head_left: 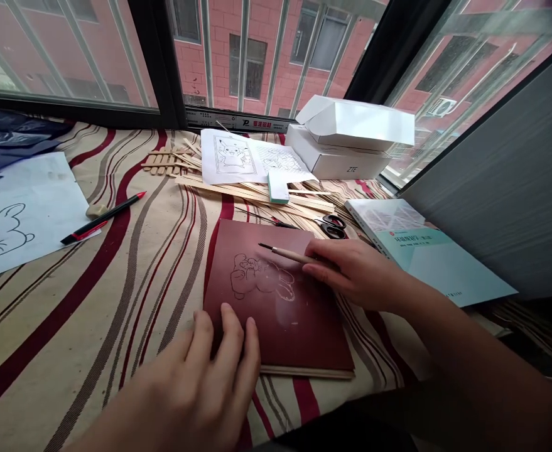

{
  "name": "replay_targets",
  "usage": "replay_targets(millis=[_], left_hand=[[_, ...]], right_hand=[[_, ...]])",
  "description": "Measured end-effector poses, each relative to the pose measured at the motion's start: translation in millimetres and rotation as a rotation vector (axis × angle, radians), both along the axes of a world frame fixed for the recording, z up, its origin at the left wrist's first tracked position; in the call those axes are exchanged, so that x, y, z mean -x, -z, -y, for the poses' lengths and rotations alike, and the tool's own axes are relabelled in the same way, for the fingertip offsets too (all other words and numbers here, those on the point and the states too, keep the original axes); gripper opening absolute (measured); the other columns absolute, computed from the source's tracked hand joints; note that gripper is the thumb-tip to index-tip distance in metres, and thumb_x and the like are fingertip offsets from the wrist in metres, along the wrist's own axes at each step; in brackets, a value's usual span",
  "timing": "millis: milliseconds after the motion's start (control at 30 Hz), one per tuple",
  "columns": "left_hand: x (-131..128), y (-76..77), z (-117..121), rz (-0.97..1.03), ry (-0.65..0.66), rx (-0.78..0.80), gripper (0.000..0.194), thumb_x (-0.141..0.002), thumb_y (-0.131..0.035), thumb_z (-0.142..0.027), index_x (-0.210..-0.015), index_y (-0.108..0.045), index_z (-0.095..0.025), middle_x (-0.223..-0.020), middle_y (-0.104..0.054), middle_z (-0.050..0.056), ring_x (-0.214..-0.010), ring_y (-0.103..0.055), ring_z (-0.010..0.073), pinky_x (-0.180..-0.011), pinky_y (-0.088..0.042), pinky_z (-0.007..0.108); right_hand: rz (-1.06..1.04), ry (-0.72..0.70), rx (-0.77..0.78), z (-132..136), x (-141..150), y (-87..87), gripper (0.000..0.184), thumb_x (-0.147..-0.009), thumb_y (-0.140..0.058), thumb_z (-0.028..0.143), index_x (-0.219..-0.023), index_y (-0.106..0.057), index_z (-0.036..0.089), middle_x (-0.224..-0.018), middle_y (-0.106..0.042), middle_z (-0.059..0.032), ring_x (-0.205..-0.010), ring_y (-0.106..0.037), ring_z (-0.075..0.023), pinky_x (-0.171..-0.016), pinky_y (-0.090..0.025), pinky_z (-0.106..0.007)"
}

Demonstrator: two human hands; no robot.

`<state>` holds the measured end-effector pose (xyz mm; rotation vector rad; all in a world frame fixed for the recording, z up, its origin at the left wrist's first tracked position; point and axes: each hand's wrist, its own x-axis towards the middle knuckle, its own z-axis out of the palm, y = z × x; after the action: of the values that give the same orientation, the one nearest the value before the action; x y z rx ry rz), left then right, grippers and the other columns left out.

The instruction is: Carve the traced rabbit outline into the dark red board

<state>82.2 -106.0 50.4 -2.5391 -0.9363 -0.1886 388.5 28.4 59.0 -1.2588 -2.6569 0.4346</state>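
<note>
- Head view: the right-hand grip (pixel 355 273) is pinching a wooden-handled stylus (pixel 287 254), its long axis running leftward, tip just above a scratched animal outline (pixel 261 276) on a maroon board (pixel 304 339).
- The left-hand grip (pixel 210 370) is pressing down, fingers spread, on the board's lower edge, which is lying on a striped cloth (pixel 44 351).

Your right hand (pixel 355 273) held a fine wooden-handled brush (pixel 287 254) above the maroon board (pixel 313 333) (a pale rabbit outline (pixel 261 276) marked it), while your left hand (pixel 195 383) rested on its near edge.
</note>
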Motion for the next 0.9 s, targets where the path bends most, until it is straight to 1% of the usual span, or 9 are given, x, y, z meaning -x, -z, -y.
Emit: replay_targets(millis=[100,167,233,300,433,567,633,800,900], left_hand=[[16.8,-8.0,-52.9,0.150,-0.052,0.212,0.050,-0.115,-0.042,-0.052,-0.139,-0.073,-0.021,-0.126,-0.082,0.012,-0.105,-0.077,0.0291,-0.085,-0.061,0.042],[26.5,-7.2,-95.6,0.269,-0.069,0.296,0.071,-0.113,-0.029,-0.070,-0.139,-0.073,-0.021,-0.132,-0.079,0.014,-0.116,-0.074,0.0320,-0.100,-0.061,0.049],[30.7,-1.6,-129.9,0.324,-0.151,0.372,0.092,-0.107,-0.024,-0.081,-0.156,-0.061,-0.013,-0.157,-0.065,0.021,-0.149,-0.059,0.0390,-0.124,-0.050,0.057],[30.8,7.8,-148.2,0.293,-0.207,0.471,0.111,-0.101,-0.019,-0.091,-0.164,-0.050,-0.006,-0.175,-0.047,0.026,-0.164,-0.043,0.0426,-0.134,-0.040,0.060],[32.5,30.9,-148.1,0.305,-0.215,0.532,0.118,-0.097,-0.016,-0.096,-0.173,-0.037,-0.008,-0.182,-0.040,0.024,-0.169,-0.037,0.0397,-0.138,-0.035,0.056],[39.1,47.3,-142.9,0.372,-0.152,0.437,0.104,-0.103,-0.025,-0.089,-0.175,-0.035,-0.014,-0.182,-0.043,0.018,-0.168,-0.041,0.0356,-0.138,-0.036,0.051],[40.6,50.2,-143.4,0.376,-0.142,0.422,0.101,-0.104,-0.026,-0.087,-0.174,-0.036,-0.015,-0.182,-0.043,0.018,-0.167,-0.041,0.0358,-0.138,-0.036,0.051],[39.2,49.5,-143.6,0.375,-0.156,0.408,0.102,-0.104,-0.020,-0.088,-0.173,-0.041,-0.016,-0.181,-0.044,0.017,-0.166,-0.043,0.0368,-0.136,-0.037,0.051],[38.2,48.9,-142.5,0.377,-0.162,0.407,0.102,-0.103,-0.019,-0.088,-0.172,-0.043,-0.016,-0.181,-0.045,0.017,-0.165,-0.044,0.0367,-0.136,-0.038,0.051]], right_hand=[[-0.009,-0.037,-0.046,3.1,-3.8,-4.9,0.031,-0.110,-0.048,0.040,-0.094,-0.065,0.020,-0.091,-0.074,-0.0087,-0.078,-0.065,-0.0203,-0.070,-0.042,-0.031],[-0.037,-0.033,-0.095,8.2,-7.0,-5.0,0.027,-0.109,-0.050,0.031,-0.116,-0.073,0.019,-0.095,-0.080,-0.0083,-0.079,-0.071,-0.0202,-0.070,-0.045,-0.031],[-0.075,-0.038,-0.086,13.4,-9.2,-3.9,0.038,-0.108,-0.052,0.024,-0.140,-0.072,0.021,-0.108,-0.085,-0.0078,-0.086,-0.078,-0.0197,-0.074,-0.052,-0.030],[-0.106,-0.052,-0.054,17.6,-9.3,-4.0,0.043,-0.107,-0.053,0.020,-0.145,-0.073,0.024,-0.123,-0.086,-0.0068,-0.099,-0.082,-0.0193,-0.082,-0.059,-0.030],[-0.119,-0.061,-0.036,24.7,-4.0,-12.3,0.040,-0.108,-0.055,0.019,-0.141,-0.078,0.022,-0.129,-0.085,-0.0052,-0.111,-0.084,-0.0184,-0.092,-0.064,-0.028],[-0.040,-0.032,-0.035,29.7,-0.2,-21.0,0.040,-0.110,-0.054,0.021,-0.142,-0.078,0.020,-0.114,-0.088,-0.0028,-0.092,-0.085,-0.0175,-0.072,-0.060,-0.028],[-0.006,-0.019,-0.034,29.8,-1.1,-20.6,0.041,-0.110,-0.052,0.020,-0.143,-0.077,0.021,-0.106,-0.088,-0.0018,-0.084,-0.083,-0.0170,-0.066,-0.056,-0.029],[-0.033,-0.018,-0.107,24.0,-6.4,-16.9,0.034,-0.111,-0.054,0.023,-0.133,-0.079,0.023,-0.119,-0.083,-0.0058,-0.101,-0.080,-0.0188,-0.081,-0.056,-0.030],[-0.054,-0.021,-0.135,19.2,-5.7,-21.7,0.032,-0.113,-0.054,0.029,-0.135,-0.077,0.025,-0.117,-0.079,-0.0083,-0.097,-0.076,-0.0182,-0.078,-0.054,-0.029]])
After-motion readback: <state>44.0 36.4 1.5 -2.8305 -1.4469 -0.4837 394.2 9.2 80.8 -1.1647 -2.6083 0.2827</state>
